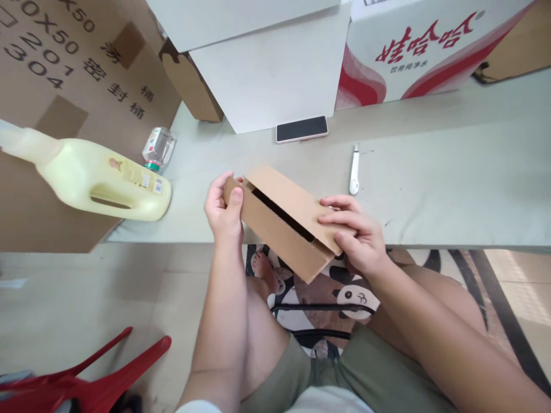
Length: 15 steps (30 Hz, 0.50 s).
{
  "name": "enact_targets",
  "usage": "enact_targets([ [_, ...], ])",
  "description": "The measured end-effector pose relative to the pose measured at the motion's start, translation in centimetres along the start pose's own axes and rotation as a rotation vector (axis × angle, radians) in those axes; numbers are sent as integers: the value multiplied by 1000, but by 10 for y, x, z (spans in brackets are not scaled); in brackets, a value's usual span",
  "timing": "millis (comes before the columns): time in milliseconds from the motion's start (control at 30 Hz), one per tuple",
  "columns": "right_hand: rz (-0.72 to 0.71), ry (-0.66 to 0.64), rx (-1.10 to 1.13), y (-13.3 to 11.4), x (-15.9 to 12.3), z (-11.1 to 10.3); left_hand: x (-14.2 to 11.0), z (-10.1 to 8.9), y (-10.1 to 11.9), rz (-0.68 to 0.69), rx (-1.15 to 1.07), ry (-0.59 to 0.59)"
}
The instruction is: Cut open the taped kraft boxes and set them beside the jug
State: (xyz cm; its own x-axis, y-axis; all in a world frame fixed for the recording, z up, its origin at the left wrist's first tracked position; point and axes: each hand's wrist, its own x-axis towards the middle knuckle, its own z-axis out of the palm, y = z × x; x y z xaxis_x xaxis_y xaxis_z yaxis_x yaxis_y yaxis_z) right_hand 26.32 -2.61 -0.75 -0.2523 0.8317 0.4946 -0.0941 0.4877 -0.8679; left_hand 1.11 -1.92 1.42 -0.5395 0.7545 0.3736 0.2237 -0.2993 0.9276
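A small brown cardboard box (282,229) is held tilted over the table's front edge, a dark gap showing along its lid. My left hand (224,207) grips the box's left end, thumb on the near side. At the right end, my right hand (359,232) has its fingers on the lid and its thumb near the corner; the rest of its grip is hidden under the box. Beyond the right hand, a white utility knife (354,170) lies on the table. What is inside the box cannot be seen.
The pale table (451,172) carries a phone-like black-faced device (302,129), a white carton (275,74), a red-and-white carton (413,57) and an upside-down clear bottle (159,146). At left are a big yellow jug (107,178) and a large cardboard carton (86,115). A red chair (99,384) stands lower left.
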Motion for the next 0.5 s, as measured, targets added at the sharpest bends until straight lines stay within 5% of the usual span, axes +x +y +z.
enact_targets([
  [300,-6,-52,-43,1,2,-3,5,-15,5,115,222,-205],
  [400,66,15,19,8,3,-8,11,-21,-1,79,180,-127],
  [500,285,83,-49,12,4,-8,21,-27,-6,-34,121,41],
])
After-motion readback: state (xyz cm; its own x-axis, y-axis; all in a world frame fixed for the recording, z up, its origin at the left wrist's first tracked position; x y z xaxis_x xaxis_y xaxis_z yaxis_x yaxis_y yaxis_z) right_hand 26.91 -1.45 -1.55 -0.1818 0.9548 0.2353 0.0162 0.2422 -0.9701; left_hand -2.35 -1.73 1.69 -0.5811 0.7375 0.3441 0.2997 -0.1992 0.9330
